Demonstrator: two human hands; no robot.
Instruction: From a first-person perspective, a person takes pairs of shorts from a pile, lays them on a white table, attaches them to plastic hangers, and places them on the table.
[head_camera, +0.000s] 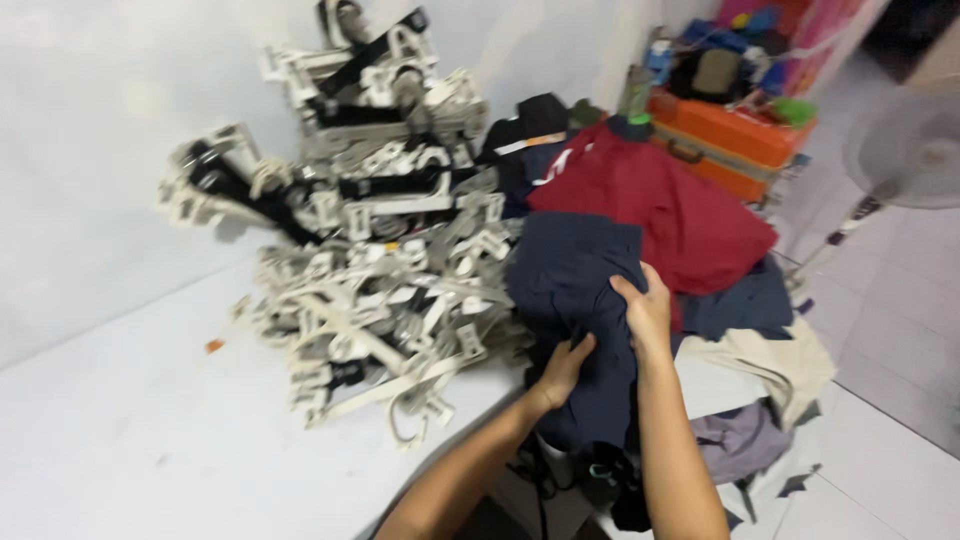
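Both hands grip a navy garment (575, 290) lying at the table's (130, 430) right edge, beside a heap of white clip hangers (370, 250). The left hand (566, 368) pinches the cloth from below, fingers closed into the fabric; the right hand (645, 312) clamps a fold from above, fingertips buried in it. A dark red garment (670, 200) lies behind. The navy garment's lower part hangs below the table edge, partly hidden by the forearms. An orange suitcase (735, 140) stands beyond, blurred.
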